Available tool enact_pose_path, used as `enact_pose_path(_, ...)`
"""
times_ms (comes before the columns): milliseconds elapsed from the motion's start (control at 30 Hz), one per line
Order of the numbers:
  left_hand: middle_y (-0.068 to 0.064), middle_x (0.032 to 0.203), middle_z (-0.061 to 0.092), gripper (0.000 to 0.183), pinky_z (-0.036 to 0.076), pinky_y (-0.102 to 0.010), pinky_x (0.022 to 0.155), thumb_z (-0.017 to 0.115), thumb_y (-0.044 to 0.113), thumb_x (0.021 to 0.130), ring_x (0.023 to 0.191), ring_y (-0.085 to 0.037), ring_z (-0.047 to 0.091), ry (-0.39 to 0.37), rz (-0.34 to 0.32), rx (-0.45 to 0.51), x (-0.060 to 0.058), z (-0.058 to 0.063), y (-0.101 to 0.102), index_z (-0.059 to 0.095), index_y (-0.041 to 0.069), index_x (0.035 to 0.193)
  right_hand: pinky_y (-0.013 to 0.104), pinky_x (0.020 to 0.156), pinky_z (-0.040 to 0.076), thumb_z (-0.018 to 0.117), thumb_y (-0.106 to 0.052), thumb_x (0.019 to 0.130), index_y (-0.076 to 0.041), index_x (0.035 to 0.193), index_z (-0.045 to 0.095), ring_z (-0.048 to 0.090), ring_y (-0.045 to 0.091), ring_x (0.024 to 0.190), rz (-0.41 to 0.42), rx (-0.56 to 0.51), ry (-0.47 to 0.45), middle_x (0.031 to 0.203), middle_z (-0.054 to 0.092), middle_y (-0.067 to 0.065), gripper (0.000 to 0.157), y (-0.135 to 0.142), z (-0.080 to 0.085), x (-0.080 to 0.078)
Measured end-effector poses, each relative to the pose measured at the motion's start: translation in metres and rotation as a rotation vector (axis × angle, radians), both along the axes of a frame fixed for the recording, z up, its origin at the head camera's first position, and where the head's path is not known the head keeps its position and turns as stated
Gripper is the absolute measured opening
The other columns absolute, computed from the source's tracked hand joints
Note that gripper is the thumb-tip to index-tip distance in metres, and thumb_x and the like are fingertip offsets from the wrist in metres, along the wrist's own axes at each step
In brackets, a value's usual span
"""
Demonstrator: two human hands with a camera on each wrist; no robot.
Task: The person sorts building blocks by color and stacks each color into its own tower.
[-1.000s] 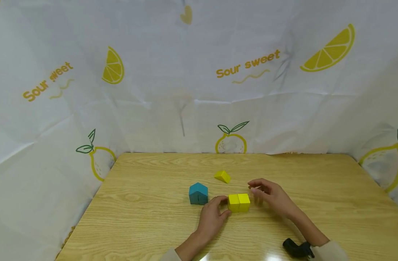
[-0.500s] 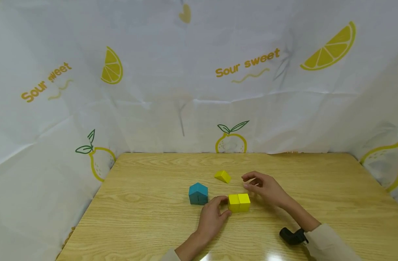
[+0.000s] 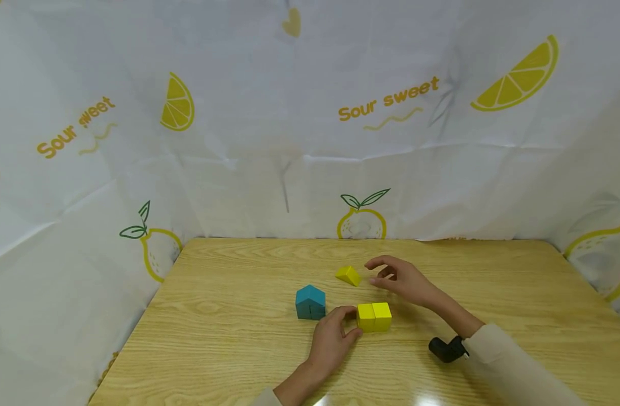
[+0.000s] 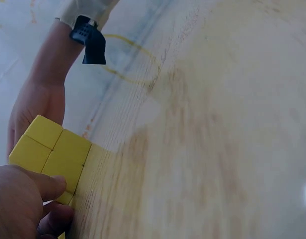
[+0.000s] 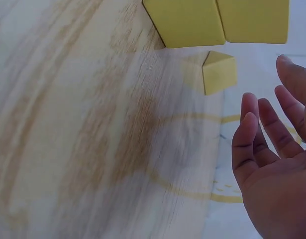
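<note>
Several yellow blocks [image 3: 374,317] stand pressed together in a squarish stack, with seams between them. My left hand [image 3: 330,341] holds the stack at its left side; in the left wrist view the thumb [image 4: 52,186] lies against a yellow face and other fingers bend below it. Behind the stack lies a yellow triangular block [image 3: 348,275] on the table. My right hand [image 3: 403,279] hovers just right of this triangular block, fingers loosely bent and apart from it. Nothing is between its fingers, as the right wrist view also shows with that hand [image 5: 277,169].
A blue house-shaped block piece [image 3: 310,303] stands left of the yellow stack, close to my left hand. Below the right wrist hangs a black device [image 3: 448,349]. The wooden table [image 3: 228,338] ends at a white lemon-print sheet [image 3: 259,192] behind and beside it.
My right hand has moved left and away from me, from beside the yellow stack to beside the triangular block. The left hand and the blocks have stayed in place.
</note>
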State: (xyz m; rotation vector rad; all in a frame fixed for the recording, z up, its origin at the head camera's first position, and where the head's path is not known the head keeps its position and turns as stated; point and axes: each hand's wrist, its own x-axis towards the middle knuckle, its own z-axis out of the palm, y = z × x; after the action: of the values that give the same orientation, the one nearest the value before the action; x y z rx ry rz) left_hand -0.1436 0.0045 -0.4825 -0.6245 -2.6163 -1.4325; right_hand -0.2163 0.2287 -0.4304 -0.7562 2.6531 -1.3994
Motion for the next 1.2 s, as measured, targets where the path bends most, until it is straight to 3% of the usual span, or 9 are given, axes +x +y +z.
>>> enact_pose_path(333, -0.001, 0.108, 0.065, 0.037, 0.038, -0.018, 0.048, 0.075, 0.013, 0.083, 0.054, 0.003, 0.039, -0.003, -0.006, 0.0, 0.0, -0.001, -0.002, 0.063, 0.009, 0.117, 0.033, 0.075, 0.051, 0.064, -0.018, 0.093, -0.005, 0.128, 0.055, 0.06, 0.023, 0.092, 0.103, 0.094, 0.033, 0.126, 0.054, 0.015, 0.038, -0.015, 0.001, -0.014)
enact_pose_path(767, -0.001, 0.108, 0.065, 0.036, 0.038, -0.017, 0.05, 0.076, 0.013, 0.082, 0.054, 0.003, 0.039, 0.017, 0.001, -0.016, -0.001, -0.002, -0.001, 0.064, 0.01, 0.116, 0.035, 0.074, 0.052, 0.058, -0.003, 0.095, -0.001, 0.129, 0.053, 0.061, 0.028, 0.092, 0.227, 0.086, 0.067, 0.129, 0.048, 0.017, 0.035, -0.023, -0.004, -0.026)
enact_pose_path(1000, -0.001, 0.109, 0.065, 0.036, 0.038, -0.017, 0.05, 0.075, 0.011, 0.082, 0.055, 0.003, 0.039, 0.009, -0.007, -0.009, -0.001, -0.003, -0.001, 0.063, 0.01, 0.117, 0.034, 0.078, 0.051, 0.058, -0.005, 0.095, -0.003, 0.13, 0.052, 0.061, 0.027, 0.093, 0.251, 0.104, 0.042, 0.131, 0.048, 0.017, 0.035, -0.026, -0.009, -0.029)
enact_pose_path(1200, -0.002, 0.11, 0.065, 0.036, 0.039, -0.017, 0.05, 0.075, 0.011, 0.082, 0.055, 0.003, 0.039, 0.018, -0.008, -0.003, -0.001, -0.001, -0.001, 0.063, 0.009, 0.117, 0.032, 0.075, 0.052, 0.06, -0.006, 0.095, -0.002, 0.131, 0.054, 0.06, 0.022, 0.088, 0.253, 0.13, 0.093, 0.125, 0.051, 0.015, 0.037, -0.026, -0.01, -0.033)
